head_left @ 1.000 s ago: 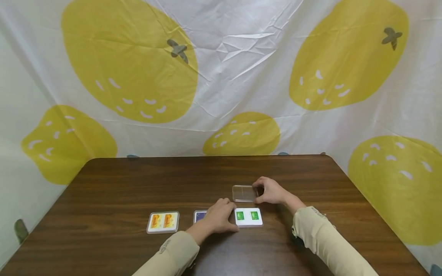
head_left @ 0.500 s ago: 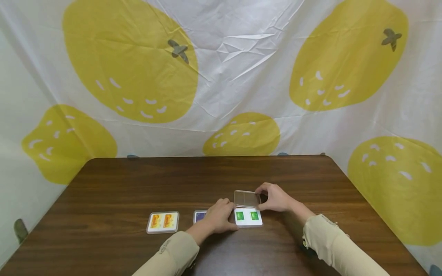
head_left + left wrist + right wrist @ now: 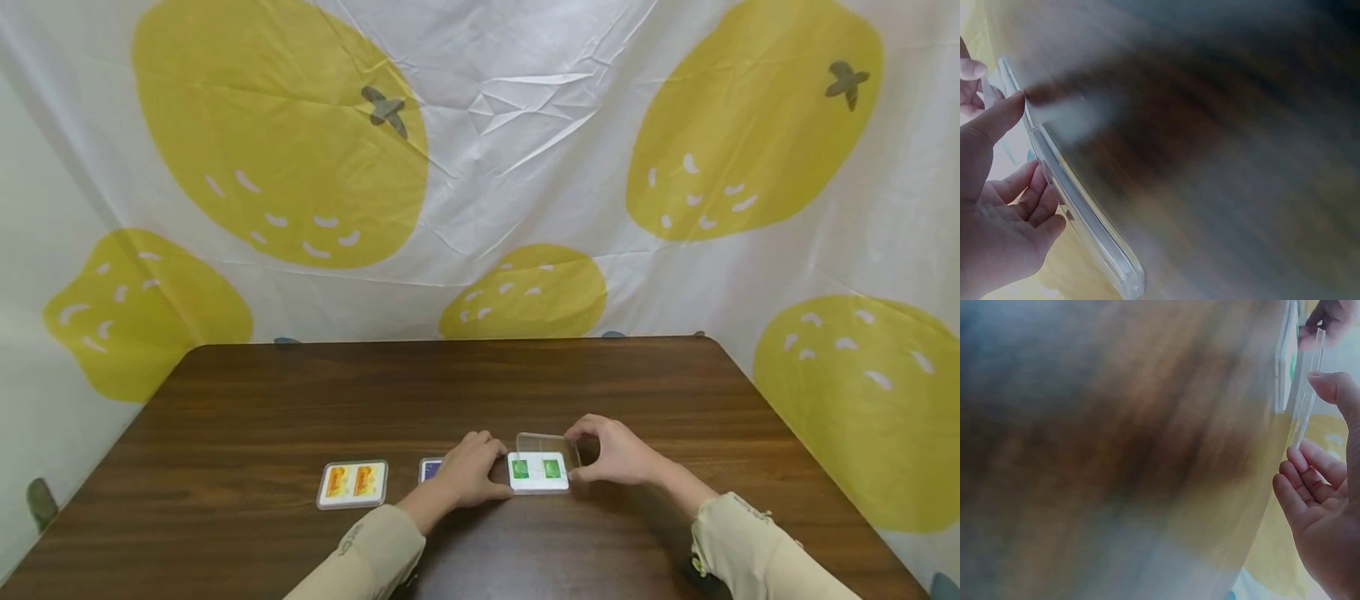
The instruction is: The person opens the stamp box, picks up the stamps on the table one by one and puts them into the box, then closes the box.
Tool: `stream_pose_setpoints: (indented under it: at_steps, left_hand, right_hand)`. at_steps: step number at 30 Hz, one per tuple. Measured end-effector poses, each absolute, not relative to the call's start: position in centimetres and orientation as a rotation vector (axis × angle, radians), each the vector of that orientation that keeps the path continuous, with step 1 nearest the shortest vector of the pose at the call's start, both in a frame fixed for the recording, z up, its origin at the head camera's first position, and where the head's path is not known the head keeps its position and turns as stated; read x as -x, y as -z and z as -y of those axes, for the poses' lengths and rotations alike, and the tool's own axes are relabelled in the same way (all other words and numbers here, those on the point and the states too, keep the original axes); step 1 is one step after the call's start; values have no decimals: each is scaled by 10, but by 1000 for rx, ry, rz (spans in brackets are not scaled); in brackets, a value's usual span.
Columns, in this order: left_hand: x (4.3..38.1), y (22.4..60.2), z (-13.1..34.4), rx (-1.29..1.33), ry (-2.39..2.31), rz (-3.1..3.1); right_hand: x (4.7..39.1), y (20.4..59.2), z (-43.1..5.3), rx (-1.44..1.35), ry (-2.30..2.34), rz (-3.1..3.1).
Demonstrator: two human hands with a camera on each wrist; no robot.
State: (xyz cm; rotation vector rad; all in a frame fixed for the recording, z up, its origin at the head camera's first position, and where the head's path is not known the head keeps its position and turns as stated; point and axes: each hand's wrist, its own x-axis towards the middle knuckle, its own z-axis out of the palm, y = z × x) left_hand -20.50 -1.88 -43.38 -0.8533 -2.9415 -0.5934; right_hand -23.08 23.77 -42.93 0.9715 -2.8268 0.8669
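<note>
A clear plastic lid (image 3: 542, 440) is pinched by its right end between the thumb and fingers of my right hand (image 3: 618, 452). It hangs tilted over a flat white card box (image 3: 535, 475) with two green pictures on top, overlapping its far part in the head view. In the right wrist view the lid (image 3: 1309, 403) shows edge-on, apart from the box. My left hand (image 3: 471, 473) grips the left end of the card box, thumb at the near corner and fingers at the far one. Partly hidden behind this hand is a dark blue card case (image 3: 430, 469).
To the left lies another clear card case (image 3: 352, 484) with two orange pictures, flat on the brown wooden table (image 3: 247, 417). A white cloth with yellow lemons (image 3: 525, 292) hangs behind the table's far edge.
My right hand has brought the lid toward me, from behind the card box to over it, and the lid has tilted. The left hand has stayed in place.
</note>
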Motion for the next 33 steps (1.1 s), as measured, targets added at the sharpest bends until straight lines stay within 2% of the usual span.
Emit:
stream_pose_setpoints:
  at_steps: [10, 33]
  left_hand:
    - [203, 432, 20, 859, 603, 2934]
    - [206, 434, 19, 858, 608, 2950]
  right_hand:
    - [226, 440, -232, -1058, -925, 2809]
    - [223, 439, -219, -1050, -668, 2808]
